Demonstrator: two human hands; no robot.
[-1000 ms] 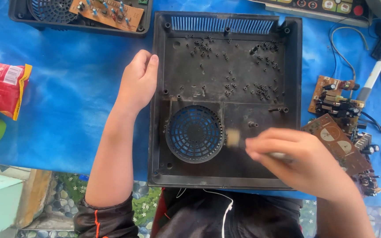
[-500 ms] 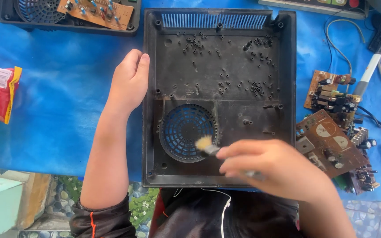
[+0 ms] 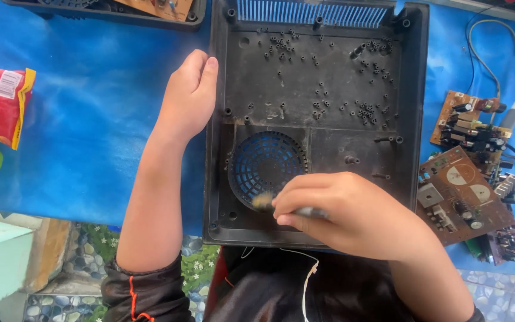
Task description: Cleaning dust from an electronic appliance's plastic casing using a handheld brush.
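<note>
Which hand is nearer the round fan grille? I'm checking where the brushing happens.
Right. The right hand holds a small brush at the fan grille; the left hand rests on the black casing's left edge, above it.

Left hand (image 3: 189, 98): bare, no ring, watch or glove; short nails.
Left forearm: bare up to the elbow, at the lower left of the frame.
Left sleeve (image 3: 144, 292): dark, glossy fabric, pushed up and bunched into folds near the elbow; a thin red-orange line of stitching or cord runs down it.
Right hand (image 3: 344, 211): bare, no jewellery; short nails.
Right forearm: bare, leaving the frame at the lower right.
Torso: dark garment across the bottom centre.
Cord (image 3: 305, 277): thin, white, lying over the dark garment.
</note>
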